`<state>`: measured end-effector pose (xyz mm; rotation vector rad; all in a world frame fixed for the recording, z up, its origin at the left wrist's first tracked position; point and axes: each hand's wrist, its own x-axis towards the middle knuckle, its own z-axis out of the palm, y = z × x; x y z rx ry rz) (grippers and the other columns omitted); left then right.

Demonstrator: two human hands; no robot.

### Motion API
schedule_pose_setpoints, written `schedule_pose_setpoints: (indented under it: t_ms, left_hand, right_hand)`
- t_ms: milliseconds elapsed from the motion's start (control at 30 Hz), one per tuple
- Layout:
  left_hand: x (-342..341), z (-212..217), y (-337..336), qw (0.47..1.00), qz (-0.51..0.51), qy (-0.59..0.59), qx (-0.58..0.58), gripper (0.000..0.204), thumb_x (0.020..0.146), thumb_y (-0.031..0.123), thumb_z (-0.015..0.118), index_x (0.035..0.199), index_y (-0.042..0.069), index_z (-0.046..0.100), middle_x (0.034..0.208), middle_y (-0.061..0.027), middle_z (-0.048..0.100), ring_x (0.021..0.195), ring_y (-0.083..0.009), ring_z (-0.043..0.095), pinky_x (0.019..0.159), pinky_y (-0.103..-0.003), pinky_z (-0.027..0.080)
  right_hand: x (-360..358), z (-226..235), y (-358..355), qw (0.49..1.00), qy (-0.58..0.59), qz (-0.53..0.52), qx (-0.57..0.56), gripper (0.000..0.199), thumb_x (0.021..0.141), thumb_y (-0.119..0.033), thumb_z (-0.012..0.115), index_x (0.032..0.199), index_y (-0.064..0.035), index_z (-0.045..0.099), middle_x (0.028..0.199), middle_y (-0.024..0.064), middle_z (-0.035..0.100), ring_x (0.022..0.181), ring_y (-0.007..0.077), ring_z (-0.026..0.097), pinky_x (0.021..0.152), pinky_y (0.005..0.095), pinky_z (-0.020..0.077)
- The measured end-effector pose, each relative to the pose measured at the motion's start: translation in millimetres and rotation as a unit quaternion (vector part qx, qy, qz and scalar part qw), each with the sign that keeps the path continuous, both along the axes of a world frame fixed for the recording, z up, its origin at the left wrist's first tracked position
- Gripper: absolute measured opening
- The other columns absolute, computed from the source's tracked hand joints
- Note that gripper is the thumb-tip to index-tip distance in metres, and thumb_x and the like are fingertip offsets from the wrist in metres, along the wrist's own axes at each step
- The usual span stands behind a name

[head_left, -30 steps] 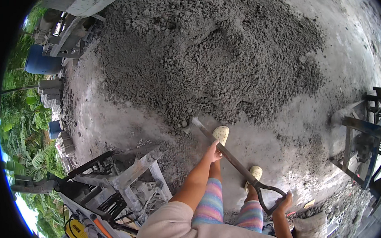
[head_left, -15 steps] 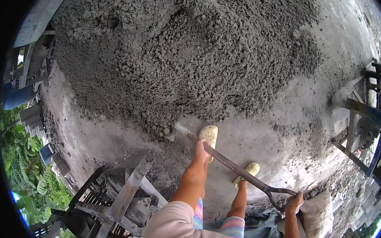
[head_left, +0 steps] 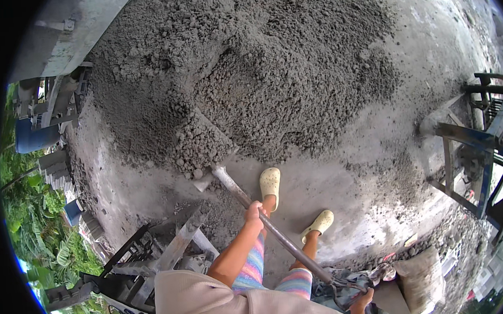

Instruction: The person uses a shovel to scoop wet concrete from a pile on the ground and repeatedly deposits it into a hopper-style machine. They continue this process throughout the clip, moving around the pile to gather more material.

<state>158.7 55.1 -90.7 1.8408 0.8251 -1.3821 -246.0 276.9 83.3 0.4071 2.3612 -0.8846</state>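
Observation:
Both of my hands hold a shovel [head_left: 288, 242] slanting across the view. My left hand [head_left: 254, 212] wraps the shaft partway down, and my right hand [head_left: 361, 301] is closed on the handle end at the lower right. The blade bears a load of lumpy grey mix [head_left: 200, 144], which covers most of it; only pale edges of the blade show. Beyond and around it spreads a large heap of damp grey mix [head_left: 292, 74], crumbly in texture. My feet, in cream clogs [head_left: 270, 182], stand just short of the heap.
A machine on a dark metal frame [head_left: 472, 138] stands at the right. More framework [head_left: 179, 242] is close by at lower left. A full sack [head_left: 419, 279] sits near my right hand. A metal sheet [head_left: 77, 35], a blue container [head_left: 34, 136] and stacked blocks line the left.
The shovel has swung up and left out of the heap's edge, and its loaded blade now shows. Both hands moved down and left with it. The whole view shifted slightly.

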Motion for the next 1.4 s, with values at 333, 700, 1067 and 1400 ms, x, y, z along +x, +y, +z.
schedule_pose_setpoints:
  t_ms: [333, 700, 1067, 1400]
  left_hand:
    - [-9, 131, -209, 0.893, -0.389, -0.103, -0.201, 0.025, 0.055, 0.014, 0.063, 0.067, 0.000, 0.046, 0.056, -0.0059, 0.046, 0.047, -0.0164, 0.046, 0.043, -0.030, 0.038]
    - [-10, 282, -257, 0.784, -0.404, -0.209, -0.422, 0.036, 0.060, 0.018, 0.065, 0.082, -0.001, 0.044, 0.072, -0.0082, 0.049, 0.061, -0.0155, 0.050, 0.056, -0.026, 0.041]
    - [-93, 97, -64, 0.967, -0.110, 0.101, -0.205, 0.017, 0.062, 0.017, 0.057, 0.057, 0.013, 0.042, 0.051, 0.0002, 0.042, 0.046, -0.0163, 0.043, 0.047, -0.032, 0.038]
    - [-329, 69, 112, 0.909, -0.055, 0.410, -0.043, 0.019, 0.058, 0.020, 0.059, 0.055, 0.009, 0.043, 0.050, -0.0043, 0.044, 0.046, -0.0214, 0.045, 0.049, -0.037, 0.039]
  right_hand:
    - [111, 4, -54, 0.909, -0.391, -0.086, 0.120, 0.036, 0.072, -0.046, 0.039, 0.061, -0.0118, 0.044, 0.046, 0.0027, 0.039, 0.040, 0.0157, 0.040, 0.035, 0.0261, 0.0324]
    - [102, 27, -115, 0.873, -0.483, 0.065, -0.017, 0.042, 0.073, -0.051, 0.044, 0.062, -0.0105, 0.045, 0.049, 0.0027, 0.043, 0.041, 0.0171, 0.044, 0.037, 0.0287, 0.0370]
    - [5, 27, -3, 0.972, -0.177, -0.108, -0.112, 0.042, 0.069, -0.054, 0.047, 0.065, -0.0118, 0.042, 0.046, 0.0020, 0.035, 0.036, 0.0156, 0.037, 0.033, 0.0279, 0.0317]
    - [-110, 215, 140, 0.959, 0.281, -0.018, 0.040, 0.042, 0.072, -0.049, 0.048, 0.059, -0.0082, 0.045, 0.042, -0.0006, 0.033, 0.033, 0.0100, 0.031, 0.032, 0.0225, 0.0252]
